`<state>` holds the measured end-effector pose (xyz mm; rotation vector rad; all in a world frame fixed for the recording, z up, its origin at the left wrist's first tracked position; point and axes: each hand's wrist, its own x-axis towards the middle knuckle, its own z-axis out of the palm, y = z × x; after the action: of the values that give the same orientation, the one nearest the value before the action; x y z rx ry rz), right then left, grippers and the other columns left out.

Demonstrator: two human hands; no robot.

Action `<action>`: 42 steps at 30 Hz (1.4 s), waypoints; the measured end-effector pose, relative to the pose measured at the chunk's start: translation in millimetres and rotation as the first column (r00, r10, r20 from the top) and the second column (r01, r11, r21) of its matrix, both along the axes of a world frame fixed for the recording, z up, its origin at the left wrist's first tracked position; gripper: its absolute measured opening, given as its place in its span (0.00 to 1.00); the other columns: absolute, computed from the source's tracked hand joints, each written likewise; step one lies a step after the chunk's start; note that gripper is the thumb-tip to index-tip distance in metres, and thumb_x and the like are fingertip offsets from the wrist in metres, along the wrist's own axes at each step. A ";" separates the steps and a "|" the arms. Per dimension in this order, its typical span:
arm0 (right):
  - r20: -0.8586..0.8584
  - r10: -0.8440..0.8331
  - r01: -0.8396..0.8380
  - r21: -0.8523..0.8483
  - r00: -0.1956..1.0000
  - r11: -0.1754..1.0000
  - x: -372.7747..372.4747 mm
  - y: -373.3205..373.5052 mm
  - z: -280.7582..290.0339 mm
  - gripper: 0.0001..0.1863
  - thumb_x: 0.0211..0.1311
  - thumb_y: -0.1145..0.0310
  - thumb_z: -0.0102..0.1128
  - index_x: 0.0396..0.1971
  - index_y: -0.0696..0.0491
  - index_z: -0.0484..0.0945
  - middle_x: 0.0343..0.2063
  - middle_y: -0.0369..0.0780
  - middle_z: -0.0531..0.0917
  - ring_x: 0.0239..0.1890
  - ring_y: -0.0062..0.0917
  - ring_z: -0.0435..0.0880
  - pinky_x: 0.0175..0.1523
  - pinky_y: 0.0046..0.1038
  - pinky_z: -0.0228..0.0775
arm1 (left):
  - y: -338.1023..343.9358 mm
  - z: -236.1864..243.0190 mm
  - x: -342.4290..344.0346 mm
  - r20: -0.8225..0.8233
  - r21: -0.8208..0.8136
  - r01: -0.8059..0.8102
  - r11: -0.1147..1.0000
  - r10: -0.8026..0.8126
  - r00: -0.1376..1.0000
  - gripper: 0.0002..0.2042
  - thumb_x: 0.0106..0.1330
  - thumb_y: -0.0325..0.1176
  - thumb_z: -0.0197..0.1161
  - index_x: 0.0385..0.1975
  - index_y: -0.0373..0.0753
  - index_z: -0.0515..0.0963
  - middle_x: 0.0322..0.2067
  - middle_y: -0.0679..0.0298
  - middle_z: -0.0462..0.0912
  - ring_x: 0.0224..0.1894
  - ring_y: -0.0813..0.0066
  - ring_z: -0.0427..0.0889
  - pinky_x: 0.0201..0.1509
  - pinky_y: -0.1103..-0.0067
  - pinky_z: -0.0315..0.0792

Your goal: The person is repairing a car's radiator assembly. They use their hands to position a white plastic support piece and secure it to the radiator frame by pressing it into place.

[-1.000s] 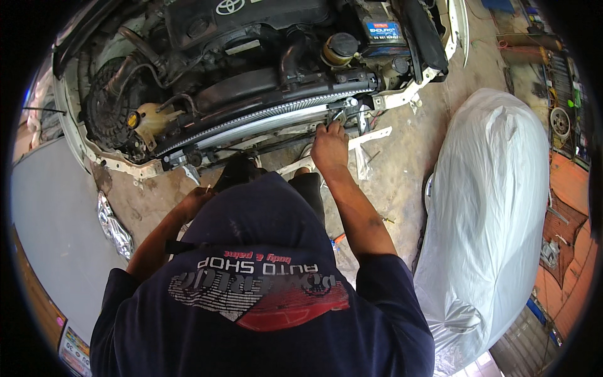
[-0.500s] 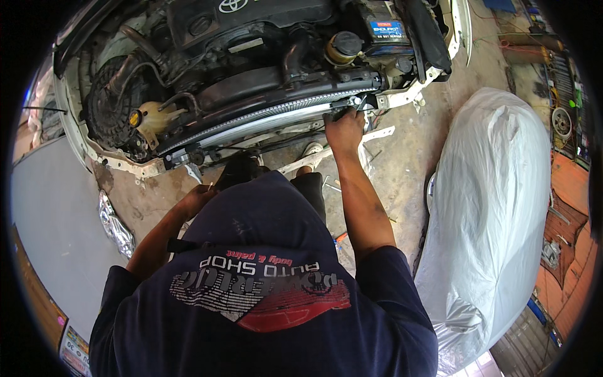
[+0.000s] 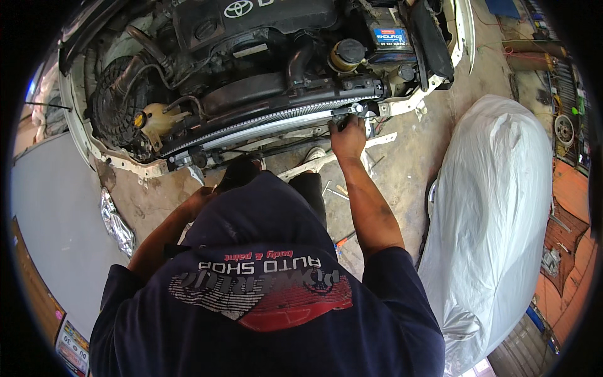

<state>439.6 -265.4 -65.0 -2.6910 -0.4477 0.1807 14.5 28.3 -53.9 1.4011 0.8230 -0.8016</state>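
Clock: 12 is the top of the head view, read from its middle.
Right hand (image 3: pixel 349 136): between 1 and 2 o'clock, fingers curled in, with a dark part (image 3: pixel 341 118) at the fingertips. I can't tell if it is gripped or just touched.
Left hand (image 3: pixel 202 198): at 9 o'clock, fingers bent and partly hidden. I can't tell if it holds anything.
Silver radiator (image 3: pixel 270 126): a long, bent-looking strip at 11 o'clock, across the front of the engine. The dark part is near its right end.
Pale bar (image 3: pixel 380 139): at 2 o'clock, just below the right hand.
Doing it well: I think small, slow moves are best here. The thin ridges look easy to bend, so knuckles should stay off them. The left hand could help hold things steady.
Watch out: a small piece could drop down to the floor (image 3: pixel 408 173), I think.
Battery (image 3: pixel 391 55): at 1 o'clock, with a blue, red and white label that has printing.
Engine cover (image 3: pixel 276 17): near 12 o'clock, with a shiny oval badge and pale letters cut off at the top.
Dark blue shirt (image 3: pixel 251 358): between 6 and 7 o'clock, with upside-down white and red words.
Sign (image 3: pixel 72 345): at 8 o'clock, with small printing.
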 end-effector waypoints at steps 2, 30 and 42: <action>0.052 -0.024 0.023 0.022 0.998 0.999 -2.8 -12.1 -1.4 0.29 0.55 0.53 0.79 0.47 0.61 0.80 0.46 0.54 0.83 0.50 0.53 0.83 0.56 0.49 0.78 | -6.5 32.5 39.4 -0.077 -0.034 0.020 0.999 -0.022 0.997 0.18 0.80 0.41 0.57 0.50 0.30 0.85 0.46 0.52 0.90 0.48 0.67 0.85 0.57 0.69 0.77; -0.353 -0.013 0.196 0.486 0.935 0.852 -44.6 -18.5 39.2 0.13 0.71 0.74 0.56 0.50 0.60 0.82 0.35 0.49 0.89 0.37 0.37 0.88 0.47 0.34 0.79 | -0.9 -13.7 0.2 0.015 -0.021 -0.006 1.000 0.006 1.000 0.23 0.82 0.46 0.54 0.55 0.29 0.83 0.51 0.48 0.88 0.53 0.62 0.86 0.61 0.67 0.76; -0.233 -0.024 0.144 0.518 0.972 0.843 -65.2 5.9 32.5 0.15 0.69 0.73 0.63 0.51 0.63 0.78 0.41 0.54 0.86 0.45 0.49 0.87 0.53 0.42 0.77 | 1.9 -12.0 4.9 0.050 0.021 0.003 1.000 -0.004 0.999 0.17 0.80 0.41 0.58 0.47 0.32 0.85 0.42 0.54 0.89 0.44 0.71 0.84 0.52 0.68 0.77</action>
<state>374.5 -259.6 -32.5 -2.1059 -0.2593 0.2772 19.4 30.2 -65.9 1.4357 0.7925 -0.7602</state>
